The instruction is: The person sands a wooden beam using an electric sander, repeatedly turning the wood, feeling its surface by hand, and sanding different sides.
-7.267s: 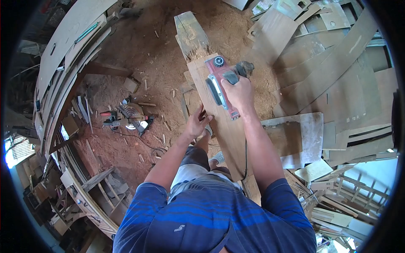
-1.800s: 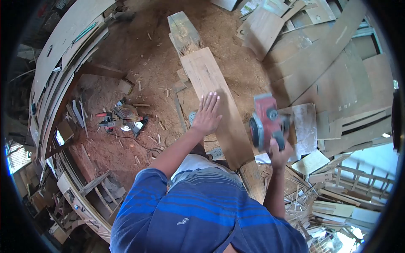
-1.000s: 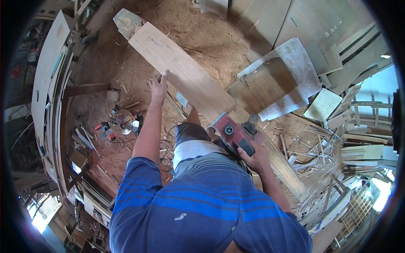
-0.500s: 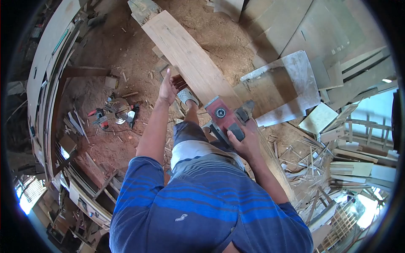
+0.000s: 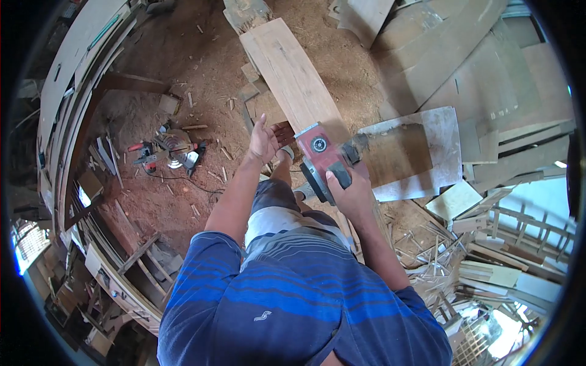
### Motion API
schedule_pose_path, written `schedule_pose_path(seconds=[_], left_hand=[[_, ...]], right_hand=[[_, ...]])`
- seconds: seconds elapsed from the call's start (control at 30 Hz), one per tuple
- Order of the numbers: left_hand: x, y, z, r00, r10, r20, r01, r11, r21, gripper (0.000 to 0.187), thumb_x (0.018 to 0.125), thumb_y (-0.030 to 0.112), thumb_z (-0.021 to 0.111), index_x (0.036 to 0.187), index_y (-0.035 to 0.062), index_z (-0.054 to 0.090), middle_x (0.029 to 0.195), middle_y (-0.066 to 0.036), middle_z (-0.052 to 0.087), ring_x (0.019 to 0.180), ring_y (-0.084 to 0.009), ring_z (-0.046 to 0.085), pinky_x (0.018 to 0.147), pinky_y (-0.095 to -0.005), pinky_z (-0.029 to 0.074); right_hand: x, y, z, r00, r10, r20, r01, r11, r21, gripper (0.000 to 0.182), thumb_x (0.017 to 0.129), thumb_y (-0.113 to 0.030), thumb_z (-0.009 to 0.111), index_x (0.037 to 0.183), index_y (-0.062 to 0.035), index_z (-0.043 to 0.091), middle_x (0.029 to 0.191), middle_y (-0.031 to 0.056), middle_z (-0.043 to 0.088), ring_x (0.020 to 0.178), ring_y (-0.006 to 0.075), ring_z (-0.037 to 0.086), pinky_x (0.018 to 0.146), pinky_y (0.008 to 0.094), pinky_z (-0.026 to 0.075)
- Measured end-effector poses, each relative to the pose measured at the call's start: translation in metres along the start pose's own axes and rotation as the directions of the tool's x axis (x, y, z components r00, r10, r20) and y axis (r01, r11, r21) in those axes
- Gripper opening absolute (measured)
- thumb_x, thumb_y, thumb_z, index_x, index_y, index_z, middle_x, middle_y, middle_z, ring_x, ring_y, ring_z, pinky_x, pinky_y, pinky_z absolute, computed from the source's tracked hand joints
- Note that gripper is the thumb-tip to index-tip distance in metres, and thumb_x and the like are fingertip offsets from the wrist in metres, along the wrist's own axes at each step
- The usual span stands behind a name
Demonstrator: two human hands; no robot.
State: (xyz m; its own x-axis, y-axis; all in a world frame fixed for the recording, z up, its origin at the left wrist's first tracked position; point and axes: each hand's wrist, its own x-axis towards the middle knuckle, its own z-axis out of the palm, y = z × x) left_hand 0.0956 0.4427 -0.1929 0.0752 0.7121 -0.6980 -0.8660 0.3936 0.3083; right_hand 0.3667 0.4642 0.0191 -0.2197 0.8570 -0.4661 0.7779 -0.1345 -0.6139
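Note:
My right hand [image 5: 353, 190] grips the black rear handle of a red electric planer [image 5: 317, 143]. The planer rests on a long wooden board [image 5: 296, 79], which runs from the far end back past my right side. A round dial shows on top of the tool, and a dark cover lies along its left flank. Beside the board's left edge, my left hand [image 5: 267, 141] is held with its fingers spread and nothing in it, a short way left of the planer. The planer's underside is hidden.
A miter saw [image 5: 172, 151] with red parts sits on the dusty floor at left. Stacked sheets [image 5: 79, 79] line the left side. A pale panel [image 5: 448, 143] lies right of the board, with scrap wood [image 5: 427, 244] below it. My foot [image 5: 285, 154] is close to the board.
The planer has moved forward along the board, toward its far end. My left hand has come nearer to the planer, still open. The whole view has shifted a little.

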Motion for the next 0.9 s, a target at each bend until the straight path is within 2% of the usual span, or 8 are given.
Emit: schedule_pose_path(seconds=[0.07, 0.13, 0.23, 0.33, 0.53, 0.63, 0.73, 0.9], left_hand=[[-0.002, 0.0, 0.0, 1.0, -0.006, 0.026, 0.007, 0.999, -0.041, 0.094, 0.109, 0.069, 0.027, 0.145, -0.0125, 0.057, 0.137, -0.028, 0.069, 0.129, -0.0402, 0.066, 0.118, -0.0524, 0.048], [-0.003, 0.002, -0.001, 0.999, -0.028, 0.04, 0.031, 0.996, -0.085, 0.089, 0.109, 0.065, 0.027, 0.142, -0.0106, 0.06, 0.14, -0.028, 0.068, 0.131, -0.0394, 0.065, 0.122, -0.053, 0.043], [-0.002, 0.001, -0.003, 0.998, -0.058, -0.007, 0.057, 0.992, -0.108, 0.082, 0.109, 0.06, 0.028, 0.141, -0.0072, 0.063, 0.139, -0.024, 0.07, 0.126, -0.0374, 0.067, 0.12, -0.0508, 0.044], [0.0, 0.005, -0.008, 0.995, -0.076, 0.067, 0.081, 0.995, -0.067, 0.077, 0.108, 0.056, 0.029, 0.141, -0.0048, 0.064, 0.139, -0.021, 0.071, 0.124, -0.0361, 0.067, 0.117, -0.0483, 0.046], [0.002, 0.01, -0.009, 0.994, -0.113, 0.001, 0.113, 0.99, -0.084, 0.076, 0.105, 0.055, 0.034, 0.145, -0.0035, 0.061, 0.136, -0.019, 0.072, 0.124, -0.0349, 0.068, 0.117, -0.0483, 0.047], [-0.002, 0.015, -0.005, 0.992, -0.106, 0.062, 0.109, 0.993, -0.054, 0.073, 0.103, 0.054, 0.039, 0.146, -0.0014, 0.061, 0.135, -0.018, 0.072, 0.125, -0.0342, 0.068, 0.116, -0.0488, 0.047], [-0.006, 0.022, -0.004, 0.992, -0.097, 0.076, 0.098, 0.995, -0.004, 0.065, 0.103, 0.047, 0.046, 0.146, 0.0005, 0.061, 0.136, -0.016, 0.072, 0.126, -0.0325, 0.069, 0.118, -0.0488, 0.047], [0.007, 0.012, -0.019, 0.989, -0.084, 0.119, 0.074, 0.994, 0.085, 0.044, 0.1, 0.019, 0.062, 0.14, 0.0006, 0.063, 0.136, -0.013, 0.071, 0.126, -0.0271, 0.068, 0.116, -0.0435, 0.051]], right_hand=[[0.014, -0.011, 0.007, 0.998, -0.048, -0.041, 0.049, 0.998, 0.037, 0.048, 0.095, -0.045, 0.075, 0.11, 0.0006, 0.079, 0.093, 0.0272, 0.077, 0.092, 0.0456, 0.077, 0.083, 0.0509, 0.059], [0.032, -0.023, 0.012, 0.998, -0.043, -0.044, 0.044, 0.998, 0.041, 0.046, 0.096, -0.044, 0.075, 0.11, -0.0003, 0.079, 0.092, 0.0267, 0.077, 0.091, 0.0457, 0.077, 0.082, 0.051, 0.059], [0.054, -0.043, 0.014, 0.999, -0.037, -0.024, 0.038, 0.998, 0.052, 0.044, 0.096, -0.043, 0.075, 0.11, -0.0014, 0.079, 0.091, 0.0265, 0.077, 0.09, 0.0458, 0.077, 0.081, 0.0509, 0.059], [0.071, -0.06, 0.015, 0.999, -0.049, 0.007, 0.049, 0.998, 0.029, 0.044, 0.096, -0.043, 0.075, 0.11, -0.0012, 0.079, 0.092, 0.027, 0.077, 0.092, 0.046, 0.077, 0.082, 0.0509, 0.059], [0.101, -0.091, 0.026, 0.997, -0.08, 0.019, 0.079, 0.997, 0.008, 0.045, 0.096, -0.044, 0.076, 0.107, 0.0003, 0.078, 0.089, 0.0273, 0.076, 0.091, 0.0465, 0.077, 0.08, 0.0516, 0.059], [0.118, -0.103, 0.041, 0.989, -0.144, -0.044, 0.145, 0.989, 0.028, 0.046, 0.095, -0.045, 0.078, 0.102, 0.0005, 0.078, 0.083, 0.0261, 0.075, 0.084, 0.0462, 0.077, 0.075, 0.0517, 0.059], [0.14, -0.118, 0.057, 0.973, -0.203, -0.114, 0.206, 0.979, 0.011, 0.045, 0.095, -0.045, 0.079, 0.097, -0.0004, 0.078, 0.078, 0.0247, 0.074, 0.079, 0.0457, 0.077, 0.07, 0.0516, 0.059], [0.182, -0.148, 0.074, 0.966, -0.22, -0.138, 0.218, 0.976, -0.026, 0.045, 0.094, -0.047, 0.079, 0.096, -0.0021, 0.079, 0.077, 0.0242, 0.075, 0.079, 0.0461, 0.076, 0.07, 0.0527, 0.059]])
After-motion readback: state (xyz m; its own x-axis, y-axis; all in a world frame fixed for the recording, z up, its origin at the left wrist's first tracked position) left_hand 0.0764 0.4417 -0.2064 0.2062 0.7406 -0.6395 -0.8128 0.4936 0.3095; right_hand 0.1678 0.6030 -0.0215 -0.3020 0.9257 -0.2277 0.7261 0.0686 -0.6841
